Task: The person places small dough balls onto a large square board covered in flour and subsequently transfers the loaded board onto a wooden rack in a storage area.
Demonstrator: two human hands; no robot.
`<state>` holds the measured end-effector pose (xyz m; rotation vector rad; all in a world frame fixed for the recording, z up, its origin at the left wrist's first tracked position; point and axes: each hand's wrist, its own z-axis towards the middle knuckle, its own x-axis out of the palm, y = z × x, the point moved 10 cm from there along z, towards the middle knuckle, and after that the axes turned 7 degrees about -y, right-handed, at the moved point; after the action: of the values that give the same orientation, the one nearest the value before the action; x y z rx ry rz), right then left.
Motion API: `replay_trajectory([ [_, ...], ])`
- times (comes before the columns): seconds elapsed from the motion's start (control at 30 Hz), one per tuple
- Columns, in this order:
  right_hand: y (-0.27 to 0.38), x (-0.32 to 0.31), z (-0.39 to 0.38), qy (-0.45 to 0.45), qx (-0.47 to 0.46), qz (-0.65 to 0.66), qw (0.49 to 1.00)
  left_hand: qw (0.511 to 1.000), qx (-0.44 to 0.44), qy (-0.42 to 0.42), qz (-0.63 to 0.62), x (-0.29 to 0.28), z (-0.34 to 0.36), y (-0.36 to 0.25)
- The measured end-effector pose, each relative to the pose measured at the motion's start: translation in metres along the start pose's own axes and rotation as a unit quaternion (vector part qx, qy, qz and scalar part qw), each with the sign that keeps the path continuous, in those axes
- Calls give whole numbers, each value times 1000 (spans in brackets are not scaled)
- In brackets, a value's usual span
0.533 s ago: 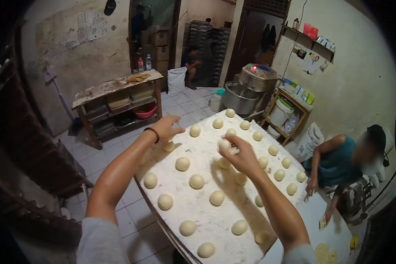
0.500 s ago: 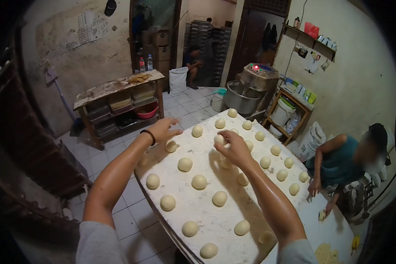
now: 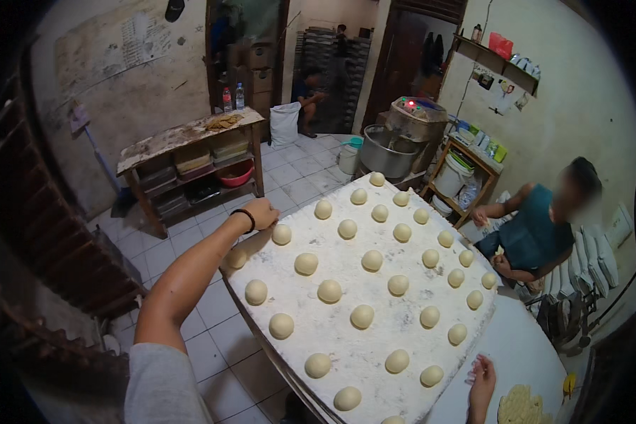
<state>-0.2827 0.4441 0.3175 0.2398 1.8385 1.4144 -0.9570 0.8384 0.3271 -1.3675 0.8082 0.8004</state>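
Observation:
A flour-dusted board holds several pale dough balls in loose rows. My left hand, a dark band on its wrist, is at the far left edge with its fingers curled down on the board's rim, just behind one ball. My right hand is low beside the board's right edge, over a white table, with loosely bent fingers apart and holding nothing. Flattened yellowish dough lies on that table near it.
A co-worker in a teal top sits at the right. A wooden shelf table stands back left, a mixer with a steel bowl beyond the board, a rack beside it. Another person crouches at the back doorway.
My right hand has left the ball it held and moved down to the board's right side. My left fingers have curled onto the rim. The co-worker has straightened, hands lifted from the table.

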Motion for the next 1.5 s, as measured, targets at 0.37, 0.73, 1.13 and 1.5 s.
replay_trajectory([
  [0.37, -65, 19, -35, 41, 56, 258, 964, 973, -162, 125, -103, -39, -91, -50],
  [0.73, -69, -35, 97, 249, -11, 412, 877, 803, -211, 61, -555, -20, -360, -111],
  [1.13, -94, 41, 262, 438, -47, 502, 744, 799, -68, -99, -589, 72, -443, -298],
  [1.5, -46, 140, 528, 579, -158, 655, 459, 840, 131, -228, -475, 221, -497, -538],
])
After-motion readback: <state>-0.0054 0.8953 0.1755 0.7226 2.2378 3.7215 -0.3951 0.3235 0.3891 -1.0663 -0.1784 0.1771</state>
